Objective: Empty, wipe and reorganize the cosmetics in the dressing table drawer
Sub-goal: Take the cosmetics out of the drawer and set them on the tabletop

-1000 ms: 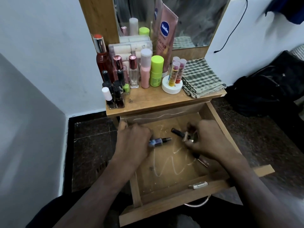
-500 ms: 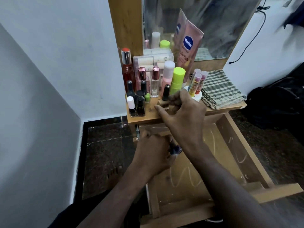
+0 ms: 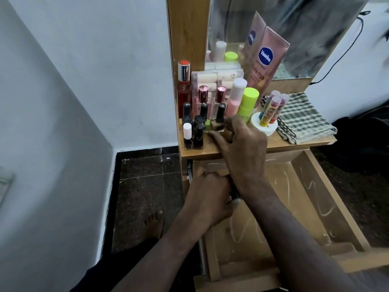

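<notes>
Since a second ago, the right hand (image 3: 237, 142) has left the drawer and crossed up to the table top, carrying a small nail polish bottle (image 3: 219, 121) with it. Its fingertips (image 3: 212, 134) reach round the base of that bottle, which stands upright among the other dark-capped polishes at the front left of the top; whether they pinch it or have just let go, I cannot tell. The left hand (image 3: 208, 197) stays low over the drawer's back left corner, curled round a dark stick-shaped item (image 3: 235, 196) whose pale end pokes out to the right, just under the right wrist. That stick lies roughly crosswise, pointing toward the right arm, so the left hand is plainly the nearer one to lift it, and the table top lies straight up and forward of it. Around them, the drawer (image 3: 311, 186) hangs open with a bare wooden floor showing pale scrawl marks. Behind the polishes stand a red bottle (image 3: 184, 89), a pink tube (image 3: 266, 64) leaning on the mirror, a green-capped bottle (image 3: 248, 102) and a folded checked cloth (image 3: 303, 119) at the right edge. Emptying looks nearly finished, to my eye; wiping has not begun.
</notes>
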The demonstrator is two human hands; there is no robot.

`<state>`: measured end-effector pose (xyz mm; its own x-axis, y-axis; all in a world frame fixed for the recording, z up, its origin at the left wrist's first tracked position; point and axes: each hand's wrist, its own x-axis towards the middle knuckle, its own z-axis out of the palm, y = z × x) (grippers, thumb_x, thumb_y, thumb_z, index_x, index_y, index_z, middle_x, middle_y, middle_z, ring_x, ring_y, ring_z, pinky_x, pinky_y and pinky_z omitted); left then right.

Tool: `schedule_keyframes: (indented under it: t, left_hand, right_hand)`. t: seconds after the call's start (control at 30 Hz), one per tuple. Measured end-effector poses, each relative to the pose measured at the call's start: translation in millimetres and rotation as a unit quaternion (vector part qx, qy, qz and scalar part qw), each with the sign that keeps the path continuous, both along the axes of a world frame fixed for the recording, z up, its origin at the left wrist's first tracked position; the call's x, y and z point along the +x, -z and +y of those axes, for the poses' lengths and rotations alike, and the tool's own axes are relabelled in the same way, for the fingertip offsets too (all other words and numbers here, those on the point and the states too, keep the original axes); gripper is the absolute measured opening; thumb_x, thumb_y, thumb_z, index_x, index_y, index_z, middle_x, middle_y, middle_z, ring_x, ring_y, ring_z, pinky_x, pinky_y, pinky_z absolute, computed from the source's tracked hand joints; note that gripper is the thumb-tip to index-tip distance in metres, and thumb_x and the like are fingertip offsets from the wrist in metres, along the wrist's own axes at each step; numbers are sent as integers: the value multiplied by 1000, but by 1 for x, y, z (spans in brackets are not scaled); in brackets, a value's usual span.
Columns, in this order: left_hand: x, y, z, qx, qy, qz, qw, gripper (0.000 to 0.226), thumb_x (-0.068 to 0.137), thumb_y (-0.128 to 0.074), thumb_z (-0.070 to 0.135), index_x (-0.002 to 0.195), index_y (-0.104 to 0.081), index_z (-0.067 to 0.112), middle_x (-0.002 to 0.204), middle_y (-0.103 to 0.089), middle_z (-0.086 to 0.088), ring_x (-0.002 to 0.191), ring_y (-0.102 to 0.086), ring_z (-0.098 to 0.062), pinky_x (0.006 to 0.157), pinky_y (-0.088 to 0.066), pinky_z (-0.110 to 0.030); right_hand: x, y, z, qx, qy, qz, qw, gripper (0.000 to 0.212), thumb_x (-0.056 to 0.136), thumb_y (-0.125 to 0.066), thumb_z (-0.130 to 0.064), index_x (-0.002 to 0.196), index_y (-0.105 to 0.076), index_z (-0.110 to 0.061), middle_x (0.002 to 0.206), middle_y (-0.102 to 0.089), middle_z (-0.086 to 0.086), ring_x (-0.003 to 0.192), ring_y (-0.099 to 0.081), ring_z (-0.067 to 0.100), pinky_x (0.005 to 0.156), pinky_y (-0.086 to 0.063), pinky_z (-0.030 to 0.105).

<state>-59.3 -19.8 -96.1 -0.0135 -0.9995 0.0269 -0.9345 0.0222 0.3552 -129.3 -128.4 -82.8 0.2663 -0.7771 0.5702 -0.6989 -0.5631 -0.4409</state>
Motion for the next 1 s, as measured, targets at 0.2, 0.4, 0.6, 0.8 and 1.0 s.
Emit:
schedule_keyframes:
  t: [0.2,0.4,0.6,0.8,1.0]
  left_hand:
    - [2,16,-5,-15,0,43,999,27,95,-65,56,115,-66,38,104,-75,17,105,-64,-6,101,-29,-35]
    - [3,19,-9,-42,-10,90,995,27,95,-66,55,118,-67,41,106,-74,23,104,-64,2,95,-28,-30]
    - [-2,18,-11,-42,-19,69,997,32,96,-65,58,124,-67,43,114,-72,21,114,-59,-1,90,-24,-29]
    - [-5,16,-10,-26,-16,82,996,35,98,-65,54,130,-68,40,116,-67,11,108,-54,-5,91,-31,-26]
    - [-4,15,-7,-60,-63,191,978,33,93,-69,58,123,-72,43,97,-55,35,99,-57,5,89,-53,-33]
  right_hand:
    - [-44,-25,9,-30,-66,35,997,27,93,-79,-30,110,-68,-12,89,-76,2,75,-71,15,67,-61,33]
    - [-134,-27,20,118,-104,38,987,24,95,-73,-34,116,-79,-23,104,-75,-15,94,-68,-4,81,-52,12]
    - [-147,-2,18,219,-150,29,964,18,94,-76,-23,112,-80,-25,104,-77,-20,95,-71,-5,81,-55,11]
    - [-148,-4,16,293,-132,5,947,6,95,-75,-29,101,-77,-32,86,-76,-19,82,-72,1,73,-57,20]
    - [-140,-5,26,358,-151,-117,914,25,91,-73,-42,113,-73,-30,101,-78,-12,95,-73,5,84,-61,30]
